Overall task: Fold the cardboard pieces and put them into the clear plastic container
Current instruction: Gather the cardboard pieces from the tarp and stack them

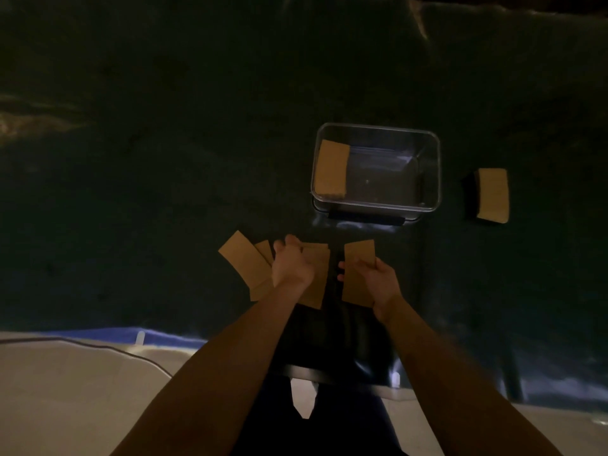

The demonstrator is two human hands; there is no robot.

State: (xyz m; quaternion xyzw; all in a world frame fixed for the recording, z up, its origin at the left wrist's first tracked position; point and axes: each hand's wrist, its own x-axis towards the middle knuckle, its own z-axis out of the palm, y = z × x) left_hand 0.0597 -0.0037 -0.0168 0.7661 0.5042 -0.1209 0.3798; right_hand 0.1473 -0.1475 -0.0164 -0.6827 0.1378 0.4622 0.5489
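Fingers of the right hand pinch one cardboard piece for folding, while the left hand presses, fingers spread, on the fanned pieces below the clear plastic container at centre frame.

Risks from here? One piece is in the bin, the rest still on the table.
1. The right hand holds a brown cardboard piece by one edge only; it may slip while being folded.
2. The left hand rests on a fanned pile of flat brown cardboard pieces; it could lift two at once.
3. The clear plastic container has see-through walls in dim light; a folded piece might catch the rim.
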